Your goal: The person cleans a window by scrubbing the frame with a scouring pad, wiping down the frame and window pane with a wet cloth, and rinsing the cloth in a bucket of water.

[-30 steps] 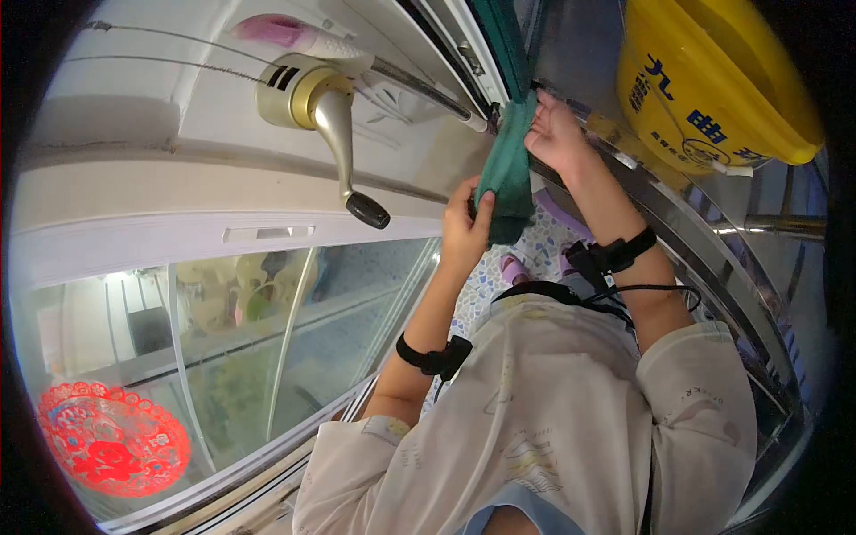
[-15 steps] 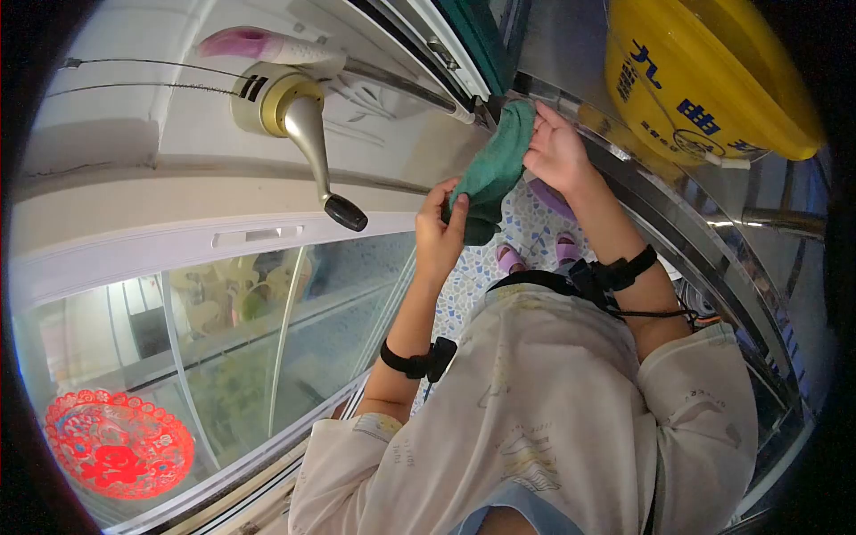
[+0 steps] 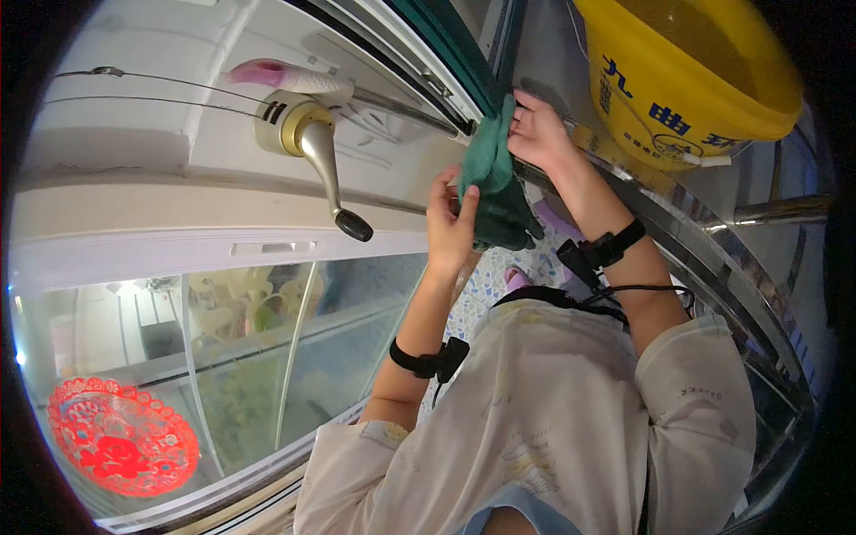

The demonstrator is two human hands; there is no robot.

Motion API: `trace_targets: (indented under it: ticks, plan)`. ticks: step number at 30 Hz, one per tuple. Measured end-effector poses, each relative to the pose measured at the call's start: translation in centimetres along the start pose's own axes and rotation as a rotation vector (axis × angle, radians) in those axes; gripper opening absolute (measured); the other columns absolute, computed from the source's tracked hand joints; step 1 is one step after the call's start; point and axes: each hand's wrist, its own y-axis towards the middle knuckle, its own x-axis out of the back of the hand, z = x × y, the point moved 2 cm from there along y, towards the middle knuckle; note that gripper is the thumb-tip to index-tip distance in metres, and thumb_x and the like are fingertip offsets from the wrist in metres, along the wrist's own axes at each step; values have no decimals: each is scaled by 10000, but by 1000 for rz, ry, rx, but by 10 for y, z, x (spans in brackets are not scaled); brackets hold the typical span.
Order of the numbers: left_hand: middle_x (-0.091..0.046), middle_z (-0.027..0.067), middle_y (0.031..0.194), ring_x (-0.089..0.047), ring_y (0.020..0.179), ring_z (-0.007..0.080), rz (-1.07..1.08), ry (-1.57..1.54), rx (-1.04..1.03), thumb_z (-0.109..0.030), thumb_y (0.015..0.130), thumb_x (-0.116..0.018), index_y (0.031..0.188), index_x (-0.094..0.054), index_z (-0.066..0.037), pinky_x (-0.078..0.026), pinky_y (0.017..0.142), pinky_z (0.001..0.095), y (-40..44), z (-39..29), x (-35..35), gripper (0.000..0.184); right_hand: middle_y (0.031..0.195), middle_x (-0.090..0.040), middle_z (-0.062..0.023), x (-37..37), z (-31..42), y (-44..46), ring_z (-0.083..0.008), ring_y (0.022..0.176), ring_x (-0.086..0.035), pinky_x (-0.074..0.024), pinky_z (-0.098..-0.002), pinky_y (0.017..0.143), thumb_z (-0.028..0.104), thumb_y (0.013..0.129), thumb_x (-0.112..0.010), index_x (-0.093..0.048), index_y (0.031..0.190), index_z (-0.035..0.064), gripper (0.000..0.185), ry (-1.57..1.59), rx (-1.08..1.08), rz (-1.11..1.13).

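A green cloth (image 3: 489,160) hangs bunched between my two hands, its darker lower part (image 3: 506,217) drooping over the speckled floor. My left hand (image 3: 452,218) pinches the cloth's left side between thumb and fingers. At the cloth's upper right edge, my right hand (image 3: 539,134) holds it with the fingertips, the palm partly turned up. The top of the cloth lies close to the lower end of a green-edged frame (image 3: 446,45).
A hand crank (image 3: 323,169) with wires juts from the wall at upper left. A yellow bucket (image 3: 687,85) stands at upper right, beside a curved metal rail (image 3: 713,232). A sliding window (image 3: 241,357) with a red paper-cut (image 3: 123,437) fills the lower left.
The cloth is bunched differently, and a darker part now hangs lower, spread to the right. Both hands have shifted slightly, still on the cloth. The view has moved a little.
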Motion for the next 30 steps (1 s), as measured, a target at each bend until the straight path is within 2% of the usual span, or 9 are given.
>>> trace_targets:
  ticks: [8, 10, 12, 14, 18, 20, 22, 27, 30]
  plan:
    - [-537, 26, 826, -482, 725, 89, 57, 74, -200, -60, 924, -551, 1303, -392, -64, -389, 646, 219, 28, -27, -47, 411, 1077, -634, -155, -4, 37, 36, -309, 1031, -570, -410, -447, 975, 326, 956, -449, -590, 1042, 14, 353, -13, -57, -3]
    - [-509, 26, 835, -451, 725, 87, 20, 224, -351, -54, 925, -538, 1284, -400, -65, -373, 632, 206, 40, -40, -65, 385, 1104, -624, -137, -3, 31, 23, -301, 1037, -567, -408, -430, 979, 332, 954, -455, -581, 1098, 25, 362, -76, 18, -4]
    - [-486, 24, 847, -427, 723, 92, 42, 176, -350, -87, 922, -555, 1271, -405, -66, -368, 621, 215, 53, -41, -82, 381, 1274, -526, -148, 1, 27, 12, -241, 1117, -519, -384, -373, 989, 325, 949, -476, -611, 1033, 48, 319, -257, 196, 69]
    - [-527, 38, 899, -454, 749, 97, 107, 125, -288, -149, 911, -589, 1266, -409, -65, -374, 626, 222, 64, -49, -99, 407, 1263, -529, -143, 3, 26, -1, -238, 1106, -521, -387, -369, 983, 323, 944, -484, -609, 1038, 50, 315, -435, 358, 109]
    - [-599, 107, 971, -520, 742, 126, 220, 299, -373, -205, 888, -624, 1452, -256, -70, -398, 582, 244, 77, -56, -121, 687, 1241, -536, -132, 6, 30, -20, -232, 1086, -525, -394, -363, 969, 319, 934, -500, -603, 1048, 53, 308, -627, 454, 94]
    - [-588, 108, 854, -523, 655, 147, 323, 366, -267, -201, 879, -628, 1483, -207, -83, -413, 550, 277, 80, -64, -127, 746, 1230, -540, -127, 9, 34, -21, -228, 1075, -527, -397, -360, 962, 317, 929, -508, -601, 1054, 55, 305, -672, 470, 87]
    - [-570, 93, 777, -504, 602, 151, 399, 396, -537, -174, 875, -627, 1465, -258, -80, -414, 537, 285, 83, -59, -140, 703, 1218, -543, -121, 10, 38, -23, -225, 1065, -529, -400, -357, 955, 315, 924, -516, -598, 1059, 56, 303, -702, 480, 84]
    - [-415, -16, 709, -402, 640, 71, 481, 260, -387, -121, 872, -650, 1447, -292, -52, -335, 533, 202, 83, -54, -148, 680, 1191, -551, -108, 12, 42, -28, -217, 1039, -534, -407, -349, 938, 311, 911, -536, -591, 1071, 60, 303, -748, 490, 85]
    - [-368, 4, 623, -372, 556, 75, 528, 224, -423, -149, 868, -653, 1470, -230, -35, -319, 496, 236, 94, -42, -149, 745, 1174, -556, -99, 12, 42, -31, -212, 1024, -537, -412, -344, 928, 308, 903, -548, -587, 1079, 63, 304, -766, 493, 89]
